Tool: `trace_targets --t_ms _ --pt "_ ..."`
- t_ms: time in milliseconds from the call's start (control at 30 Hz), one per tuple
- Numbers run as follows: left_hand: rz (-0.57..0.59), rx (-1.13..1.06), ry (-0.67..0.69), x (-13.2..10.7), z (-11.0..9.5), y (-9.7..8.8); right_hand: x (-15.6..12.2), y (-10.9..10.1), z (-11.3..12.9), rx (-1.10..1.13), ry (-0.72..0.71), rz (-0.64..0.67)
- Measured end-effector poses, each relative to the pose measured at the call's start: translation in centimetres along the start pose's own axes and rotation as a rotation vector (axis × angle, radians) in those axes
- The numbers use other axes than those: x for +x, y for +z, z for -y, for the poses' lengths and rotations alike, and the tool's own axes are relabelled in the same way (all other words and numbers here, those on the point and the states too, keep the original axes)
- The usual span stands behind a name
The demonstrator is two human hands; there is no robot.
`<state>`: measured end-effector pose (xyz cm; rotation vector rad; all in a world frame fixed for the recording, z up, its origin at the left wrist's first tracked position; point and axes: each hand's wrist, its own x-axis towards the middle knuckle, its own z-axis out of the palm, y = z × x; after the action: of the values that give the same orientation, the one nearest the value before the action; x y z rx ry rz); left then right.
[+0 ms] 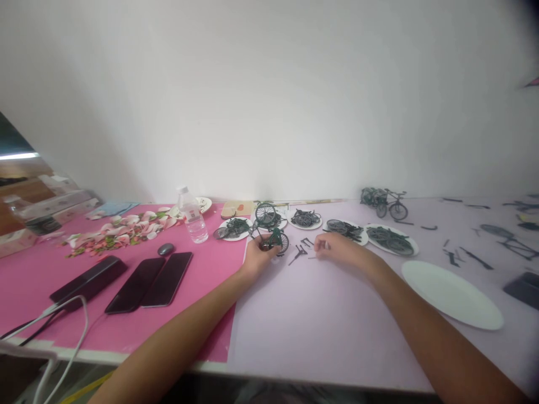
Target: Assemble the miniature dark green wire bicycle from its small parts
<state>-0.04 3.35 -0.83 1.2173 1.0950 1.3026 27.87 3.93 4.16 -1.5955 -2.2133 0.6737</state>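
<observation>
My left hand (255,257) is closed around a small dark-green model bicycle (272,229), holding it upright on the pale lilac table top (320,314). My right hand (337,248) rests just to the right, its fingers pinched together over several small black loose parts (301,251); what the fingertips hold is too small to make out. Behind both hands, several white plates (236,229) carry heaps of dark bicycle pieces. Finished model bicycles (385,202) stand further back on the right.
An empty white plate (452,294) lies near my right forearm. A water bottle (192,216), a grey mouse (165,248), two dark phones (151,279), a black power bank (89,282) with white cable and scattered pink petals (122,230) sit on the pink mat. More black parts lie far right.
</observation>
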Motion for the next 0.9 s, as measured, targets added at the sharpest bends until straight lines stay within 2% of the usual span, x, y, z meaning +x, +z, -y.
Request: trace_targets --t_ms 200,467,600,767,900 --pt "-0.009 -0.003 0.001 0.1 0.0 0.1 0.0 0.4 0.6 -0.017 -0.026 0.098" --pt "-0.007 0.020 0.002 -0.1 -0.3 0.3 -0.2 2.4 0.3 -0.231 -0.065 0.054" --pt "-0.016 0.024 0.001 0.0 -0.2 0.3 -0.3 2.6 0.7 -0.258 -0.135 -0.028" --pt "-0.017 0.032 0.021 0.2 0.0 0.3 -0.1 2.0 2.6 -0.101 -0.163 -0.160" --pt "-0.006 0.074 0.041 0.2 0.1 0.2 -0.1 2.5 3.8 -0.021 -0.278 -0.276"
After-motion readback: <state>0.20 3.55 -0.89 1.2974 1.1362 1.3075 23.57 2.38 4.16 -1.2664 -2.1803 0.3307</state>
